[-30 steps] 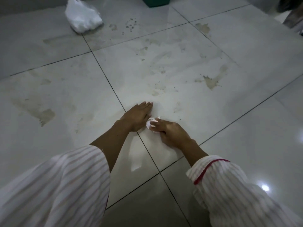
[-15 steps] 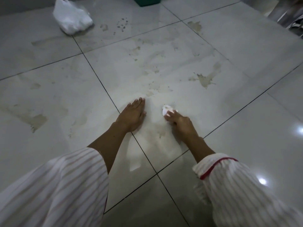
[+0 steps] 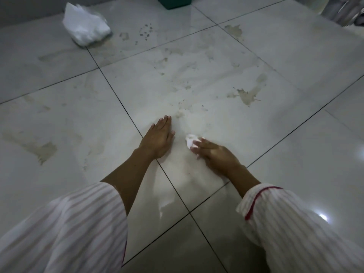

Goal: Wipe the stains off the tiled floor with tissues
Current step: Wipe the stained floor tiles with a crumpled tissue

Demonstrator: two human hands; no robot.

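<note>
The right hand (image 3: 217, 154) presses a small wadded tissue (image 3: 190, 140) onto the tiled floor (image 3: 275, 174), fingers seemingly curled over it, though blur hides the grip. Just beside it the left hand (image 3: 158, 137) lies flat, fingers straight. Brown stains (image 3: 246, 95) spread beyond; a white tissue pack (image 3: 85, 28) sits far left
</note>
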